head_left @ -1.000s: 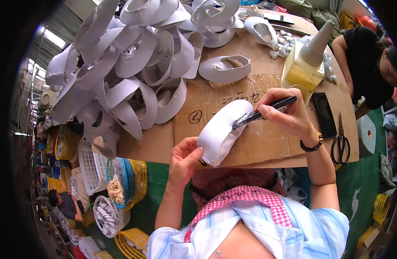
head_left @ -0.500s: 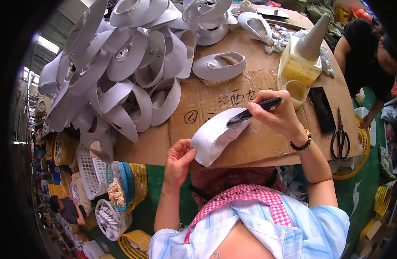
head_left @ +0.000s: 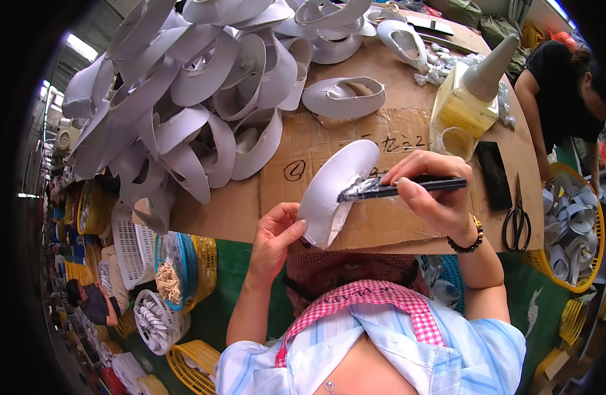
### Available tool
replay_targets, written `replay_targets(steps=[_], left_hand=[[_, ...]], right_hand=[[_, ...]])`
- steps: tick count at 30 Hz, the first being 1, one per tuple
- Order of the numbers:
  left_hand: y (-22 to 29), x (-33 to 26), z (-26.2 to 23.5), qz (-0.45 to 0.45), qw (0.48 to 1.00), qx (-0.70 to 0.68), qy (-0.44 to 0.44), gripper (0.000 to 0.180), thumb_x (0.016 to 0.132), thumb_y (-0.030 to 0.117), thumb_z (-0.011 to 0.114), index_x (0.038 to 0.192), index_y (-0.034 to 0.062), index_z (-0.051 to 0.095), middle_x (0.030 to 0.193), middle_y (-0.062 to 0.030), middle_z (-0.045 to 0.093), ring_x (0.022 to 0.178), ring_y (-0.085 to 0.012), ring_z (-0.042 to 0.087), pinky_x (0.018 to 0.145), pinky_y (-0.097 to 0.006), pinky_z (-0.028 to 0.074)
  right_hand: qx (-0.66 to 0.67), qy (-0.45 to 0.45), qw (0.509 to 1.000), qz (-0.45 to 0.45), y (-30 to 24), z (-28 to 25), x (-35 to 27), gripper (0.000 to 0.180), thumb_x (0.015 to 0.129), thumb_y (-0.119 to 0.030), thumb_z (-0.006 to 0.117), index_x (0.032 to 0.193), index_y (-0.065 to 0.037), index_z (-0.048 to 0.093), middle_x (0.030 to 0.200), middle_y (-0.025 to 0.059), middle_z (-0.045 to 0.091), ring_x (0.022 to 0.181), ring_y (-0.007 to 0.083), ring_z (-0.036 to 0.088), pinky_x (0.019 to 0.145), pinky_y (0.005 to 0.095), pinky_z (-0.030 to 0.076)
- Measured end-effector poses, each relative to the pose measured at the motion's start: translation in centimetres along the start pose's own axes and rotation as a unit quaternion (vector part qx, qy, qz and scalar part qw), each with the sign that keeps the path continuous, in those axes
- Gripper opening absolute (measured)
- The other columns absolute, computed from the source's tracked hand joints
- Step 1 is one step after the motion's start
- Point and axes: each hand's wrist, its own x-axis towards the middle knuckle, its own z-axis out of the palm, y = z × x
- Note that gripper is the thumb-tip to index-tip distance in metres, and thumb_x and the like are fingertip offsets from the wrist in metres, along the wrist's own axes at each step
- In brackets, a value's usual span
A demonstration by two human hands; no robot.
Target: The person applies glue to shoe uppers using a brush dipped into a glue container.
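My left hand (head_left: pixel 275 238) pinches the lower left end of a white curved shoe upper (head_left: pixel 330 176), held tilted over a flattened cardboard sheet (head_left: pixel 286 204). In my right hand (head_left: pixel 442 194) is a black-handled brush (head_left: pixel 418 189), held almost level. Its silvery, crusted tip rests at the inner edge of the upper. Another white upper (head_left: pixel 344 97) lies by itself on the cardboard's far side. Beyond my right hand is a yellowish glue container (head_left: pixel 471 99), a grey cone on top and a round opening at its near end.
A tall heap of white uppers (head_left: pixel 204 85) covers the table's left side. Black scissors (head_left: pixel 516 227) and a dark flat case (head_left: pixel 493 174) lie at right. A yellow basket of white pieces (head_left: pixel 570 230) stands off the right edge, near a co-worker (head_left: pixel 560 99). More baskets (head_left: pixel 133 247) are at lower left.
The upper has been turned to stand more upright, its inner side facing right. My right hand has moved slightly right and down, bringing the brush nearly level. The co-worker's arm has shifted.
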Motion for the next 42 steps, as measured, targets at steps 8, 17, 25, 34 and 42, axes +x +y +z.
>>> replay_targets(steps=[8, 17, 25, 34, 42], left_hand=[[1.2, 0.6, 2.7, 0.026, 0.999, 0.026, 0.009, 0.02, 0.09, 0.005, 0.063, 0.109, 0.0003, 0.061, 0.097, -0.0039, 0.068, 0.089, -0.0091, 0.062, 0.082, -0.025, 0.049], [0.5, 0.7, -0.7, -0.044, 0.989, -0.14, 0.022, 0.025, 0.094, 0.019, 0.058, 0.113, 0.0021, 0.059, 0.104, -0.0059, 0.067, 0.096, -0.0129, 0.063, 0.091, -0.029, 0.049], [-0.1, 0.5, -4.6, -0.135, 0.973, -0.128, 0.136, 0.042, 0.097, 0.026, 0.05, 0.13, 0.0003, 0.05, 0.124, -0.0151, 0.059, 0.115, -0.0282, 0.057, 0.105, -0.044, 0.043], [-0.5, 1.9, -5.0, -0.151, 0.962, -0.154, 0.167, 0.041, 0.097, 0.028, 0.05, 0.129, 0.0041, 0.051, 0.126, -0.014, 0.059, 0.116, -0.0284, 0.057, 0.104, -0.048, 0.042], [2.2, 1.6, -2.0, -0.099, 0.989, -0.108, 0.026, 0.029, 0.094, 0.014, 0.058, 0.122, 0.0068, 0.054, 0.112, -0.009, 0.063, 0.106, -0.0237, 0.063, 0.095, -0.043, 0.05]], right_hand=[[-0.13, -0.094, 0.975, -0.153, -2.2, 0.5, 0.4, 0.014, 0.062, -0.009, 0.069, 0.071, -0.004, 0.06, 0.073, 0.0095, 0.066, 0.064, 0.0233, 0.065, 0.06, 0.0309, 0.052], [-0.067, 0.088, 0.992, 0.054, -1.6, -4.3, -0.8, 0.015, 0.079, -0.01, 0.062, 0.076, 0.005, 0.065, 0.077, 0.0079, 0.067, 0.061, 0.0051, 0.054, 0.057, 0.0206, 0.042], [-0.176, 0.136, 0.963, 0.154, 2.9, -6.8, -2.3, 0.019, 0.089, -0.016, 0.064, 0.08, 0.0, 0.065, 0.063, -0.0017, 0.058, 0.051, 0.0041, 0.047, 0.047, 0.0215, 0.034], [0.049, -0.043, 0.985, 0.158, 6.3, 3.9, 5.6, 0.028, 0.095, -0.025, 0.06, 0.089, 0.002, 0.066, 0.058, 0.0038, 0.057, 0.045, 0.0081, 0.054, 0.042, 0.0253, 0.044], [0.06, 0.094, 0.972, 0.207, 2.2, -2.2, 1.6, 0.028, 0.095, -0.026, 0.059, 0.085, -0.001, 0.068, 0.064, -0.0002, 0.061, 0.045, 0.0029, 0.052, 0.039, 0.0161, 0.038]])
